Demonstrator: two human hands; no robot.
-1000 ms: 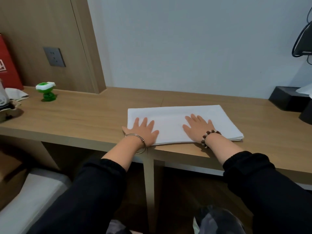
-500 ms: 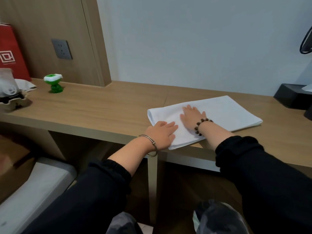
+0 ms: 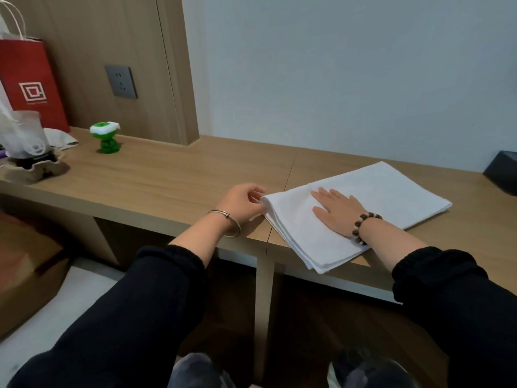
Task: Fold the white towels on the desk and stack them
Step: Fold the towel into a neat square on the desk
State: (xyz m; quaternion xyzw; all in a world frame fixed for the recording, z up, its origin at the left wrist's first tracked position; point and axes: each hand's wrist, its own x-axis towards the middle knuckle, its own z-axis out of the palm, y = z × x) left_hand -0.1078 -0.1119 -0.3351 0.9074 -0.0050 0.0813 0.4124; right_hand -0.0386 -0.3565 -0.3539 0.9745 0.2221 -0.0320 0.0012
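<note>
A folded white towel lies slanted on the wooden desk, its near corner hanging slightly over the front edge. My right hand lies flat on the towel's left half, fingers straight, pressing it down. My left hand is at the towel's far-left corner, its fingers and thumb curled around the layered edge there. I see a single folded towel and no stack.
A red paper bag, a clear plastic bag in a tray and a small green toy stand at the desk's left end. A black box sits at the far right. A wall socket is on the wood panel.
The towel has turned and slid right on the desk. My left hand left the towel's top and now pinches its left corner; my right hand stays flat on it.
</note>
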